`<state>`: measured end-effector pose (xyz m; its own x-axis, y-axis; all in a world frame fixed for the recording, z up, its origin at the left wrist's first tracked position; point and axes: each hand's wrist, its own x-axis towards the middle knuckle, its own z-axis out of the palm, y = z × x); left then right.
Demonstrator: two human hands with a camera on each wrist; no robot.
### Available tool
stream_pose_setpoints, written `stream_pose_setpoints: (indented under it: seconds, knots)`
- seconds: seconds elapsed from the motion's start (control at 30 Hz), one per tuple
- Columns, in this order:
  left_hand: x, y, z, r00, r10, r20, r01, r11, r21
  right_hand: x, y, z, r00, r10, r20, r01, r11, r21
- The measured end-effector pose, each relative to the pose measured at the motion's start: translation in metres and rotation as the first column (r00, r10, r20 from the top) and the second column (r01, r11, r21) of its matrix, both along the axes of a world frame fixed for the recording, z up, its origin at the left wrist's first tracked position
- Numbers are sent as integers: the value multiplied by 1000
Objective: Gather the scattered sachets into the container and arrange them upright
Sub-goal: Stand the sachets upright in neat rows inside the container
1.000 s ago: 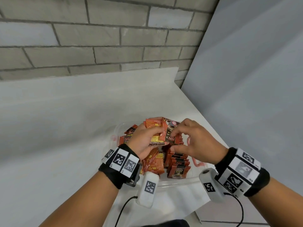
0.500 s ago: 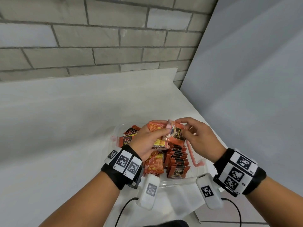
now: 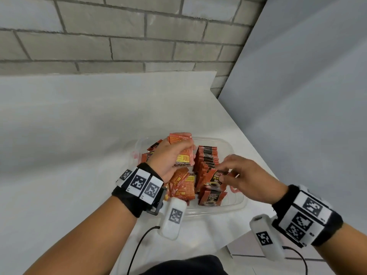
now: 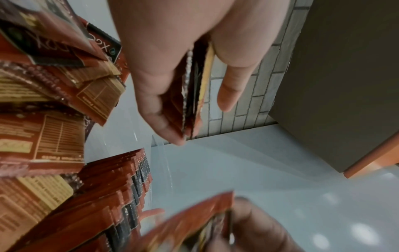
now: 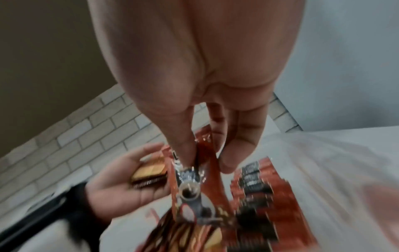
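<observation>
A clear plastic container (image 3: 236, 205) sits on the white table and holds red-orange sachets. A row of sachets (image 3: 207, 155) stands upright along its right side, and loose sachets (image 3: 181, 184) lie on the left. My left hand (image 3: 170, 157) grips a small stack of sachets (image 3: 183, 149) above the container's left half; the stack (image 4: 194, 95) sits edge-on between thumb and fingers. My right hand (image 3: 240, 175) pinches one sachet (image 3: 215, 178) by its top at the near end of the upright row, and that sachet (image 5: 190, 180) hangs from thumb and fingers.
The white table (image 3: 79, 135) extends left and back to a grey brick wall (image 3: 119, 36). A grey panel (image 3: 297, 96) stands along the right, close to the container. The table's front edge (image 3: 224, 249) lies near my right wrist.
My right hand drew one sachet off the left hand's stack and carried it down and right to the near end of the upright row. The left hand stayed above the container with its stack.
</observation>
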<state>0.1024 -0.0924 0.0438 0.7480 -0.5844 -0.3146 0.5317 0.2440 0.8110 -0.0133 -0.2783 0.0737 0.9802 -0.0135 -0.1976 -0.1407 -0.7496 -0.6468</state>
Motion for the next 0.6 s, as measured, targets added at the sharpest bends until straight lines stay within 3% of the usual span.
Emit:
stream_pose_setpoints:
  seconds: [0.1,0.17,0.4,0.6]
  knots:
    - [0,0,-1,999,-20,25,20,1000,6,-4,6,-16,977,181,-109,-192,977,-95]
    - [0,-2,0,999,-30,25,30,1000,8,-3,9,-21,959,224,-171,-253,952,-173]
    - [-1,-3,-1,998,-61,21,60,998,34,1,19,-25,955,162,-249,-264,847,-461]
    - [-1,-2,-2,998,-61,22,60,997,46,2,24,-25,957,139,-255,-268,759,-594]
